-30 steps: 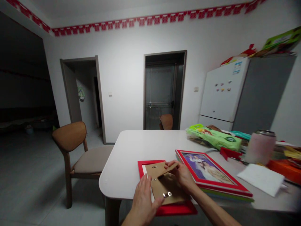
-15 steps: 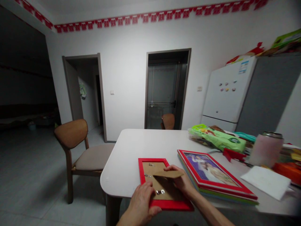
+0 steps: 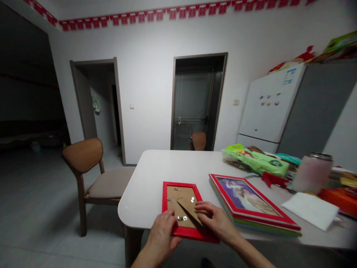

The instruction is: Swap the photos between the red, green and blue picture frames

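Head: backing flap [image 3: 191, 208] now lower

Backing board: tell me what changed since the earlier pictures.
The backing board, askew over the red frame a second ago, now sits within its rim. Its flap, then raised in the right hand, has come down, still tilted. The left hand stays by the near left corner; the frame stack hasn't moved.
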Demonstrator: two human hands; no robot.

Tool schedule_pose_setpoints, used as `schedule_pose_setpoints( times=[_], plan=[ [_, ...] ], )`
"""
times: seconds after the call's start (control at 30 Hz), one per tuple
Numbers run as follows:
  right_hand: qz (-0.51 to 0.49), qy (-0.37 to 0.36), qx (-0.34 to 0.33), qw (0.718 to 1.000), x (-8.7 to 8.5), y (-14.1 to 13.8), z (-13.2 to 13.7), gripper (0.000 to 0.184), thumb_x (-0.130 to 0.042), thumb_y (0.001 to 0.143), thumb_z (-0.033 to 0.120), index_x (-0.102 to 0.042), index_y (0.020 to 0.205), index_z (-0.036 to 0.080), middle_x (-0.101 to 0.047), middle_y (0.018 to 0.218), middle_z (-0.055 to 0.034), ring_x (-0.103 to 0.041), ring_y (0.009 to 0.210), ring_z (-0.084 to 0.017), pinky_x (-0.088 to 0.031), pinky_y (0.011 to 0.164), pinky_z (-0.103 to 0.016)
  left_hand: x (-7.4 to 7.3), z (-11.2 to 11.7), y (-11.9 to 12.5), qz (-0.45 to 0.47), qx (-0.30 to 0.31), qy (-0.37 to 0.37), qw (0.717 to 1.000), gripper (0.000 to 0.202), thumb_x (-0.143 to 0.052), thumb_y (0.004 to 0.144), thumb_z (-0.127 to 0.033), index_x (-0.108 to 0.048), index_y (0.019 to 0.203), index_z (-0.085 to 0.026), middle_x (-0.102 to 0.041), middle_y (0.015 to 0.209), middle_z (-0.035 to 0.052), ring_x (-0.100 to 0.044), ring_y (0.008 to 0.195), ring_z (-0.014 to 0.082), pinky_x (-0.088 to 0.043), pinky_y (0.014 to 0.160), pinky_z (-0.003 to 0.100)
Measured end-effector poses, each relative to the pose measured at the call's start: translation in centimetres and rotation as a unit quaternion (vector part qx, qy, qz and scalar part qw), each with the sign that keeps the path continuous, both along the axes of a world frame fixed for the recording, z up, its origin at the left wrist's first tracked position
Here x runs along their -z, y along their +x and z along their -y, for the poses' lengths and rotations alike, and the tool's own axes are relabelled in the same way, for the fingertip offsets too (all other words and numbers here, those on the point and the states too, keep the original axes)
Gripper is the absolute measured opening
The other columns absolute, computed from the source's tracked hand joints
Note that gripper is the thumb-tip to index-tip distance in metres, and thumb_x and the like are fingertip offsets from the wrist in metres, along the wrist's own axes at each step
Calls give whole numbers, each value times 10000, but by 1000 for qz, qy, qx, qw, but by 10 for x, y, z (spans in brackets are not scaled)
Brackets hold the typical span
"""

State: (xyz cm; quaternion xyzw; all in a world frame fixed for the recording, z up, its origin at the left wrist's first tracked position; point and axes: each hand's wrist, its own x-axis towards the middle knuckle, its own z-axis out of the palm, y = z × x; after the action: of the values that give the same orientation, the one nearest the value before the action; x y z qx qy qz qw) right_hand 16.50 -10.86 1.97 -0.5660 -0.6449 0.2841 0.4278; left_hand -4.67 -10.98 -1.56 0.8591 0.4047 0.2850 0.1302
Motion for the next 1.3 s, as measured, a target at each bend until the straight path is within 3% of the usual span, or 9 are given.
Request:
schedule_pose_setpoints(
  times=[0.13,0.23,0.37,0.53,0.73,0.9,0.97,1.13,1.3],
  plan=[
    [-12,19,64,998,11,-6,-6,289,-478,603,259,-639,823,163,-635,929,-77,-564,883,-202,-403,831,-317,-4,0,0,-16,-9,-1,1000,378,-587,562,-58,-491,908,-175,-414,1227,102,-370,1117,230,-301,941,402],
    [26,37,80,996,17,-9,-8,241,-459,626,272,-640,748,171,-643,875,-69,-573,840,-194,-414,801,-304,-10,2,2,-29,-20,-12,999,365,-574,572,-62,-498,914,-160,-445,1199,108,-376,1114,228,-270,958,419],
    [131,63,49,988,13,-12,-3,215,-435,648,254,-630,708,187,-629,824,-53,-569,785,-172,-419,744,-266,-14,4,5,-45,-25,-21,998,405,-608,572,-113,-497,958,-159,-459,1185,112,-382,1108,250,-239,962,463],
    [235,85,29,968,13,-12,2,229,-437,683,269,-629,780,190,-608,836,-60,-534,816,-181,-395,756,-276,-7,-2,5,-12,-13,-18,1000,491,-622,552,-111,-463,1013,-164,-527,1093,95,-443,1040,238,-296,926,444],
    [286,99,18,953,21,-14,7,279,-475,697,342,-613,907,219,-565,996,-75,-476,931,-217,-366,794,-332,2,-5,3,40,-15,13,999,304,-601,544,-79,-497,811,-180,-485,1126,87,-399,1068,242,-303,920,416],
    [306,118,-69,942,14,-35,4,241,-444,735,284,-610,909,277,-554,1019,-43,-479,934,-191,-349,800,-328,4,-4,3,75,5,11,997,271,-590,559,-63,-479,774,-186,-506,1056,69,-434,999,219,-342,880,388],
    [313,111,-72,940,12,-44,-4,247,-442,733,267,-610,912,280,-559,1006,-41,-489,917,-184,-352,785,-314,4,-3,2,93,11,14,996,261,-577,572,-60,-472,772,-191,-499,1044,59,-439,978,208,-357,862,373],
    [338,43,39,939,12,-42,-22,361,-511,655,306,-575,1001,225,-578,971,-88,-516,870,-208,-374,707,-290,3,-2,-1,96,20,17,995,262,-543,567,-37,-462,756,-199,-505,993,44,-443,946,203,-371,833,361],
    [325,-7,41,945,9,-32,-30,422,-532,587,241,-572,1007,227,-633,857,-66,-557,732,-175,-367,595,-235,0,-1,-2,69,6,15,997,263,-546,556,-55,-457,755,-202,-507,1035,53,-438,971,218,-352,850,384]
  ],
)
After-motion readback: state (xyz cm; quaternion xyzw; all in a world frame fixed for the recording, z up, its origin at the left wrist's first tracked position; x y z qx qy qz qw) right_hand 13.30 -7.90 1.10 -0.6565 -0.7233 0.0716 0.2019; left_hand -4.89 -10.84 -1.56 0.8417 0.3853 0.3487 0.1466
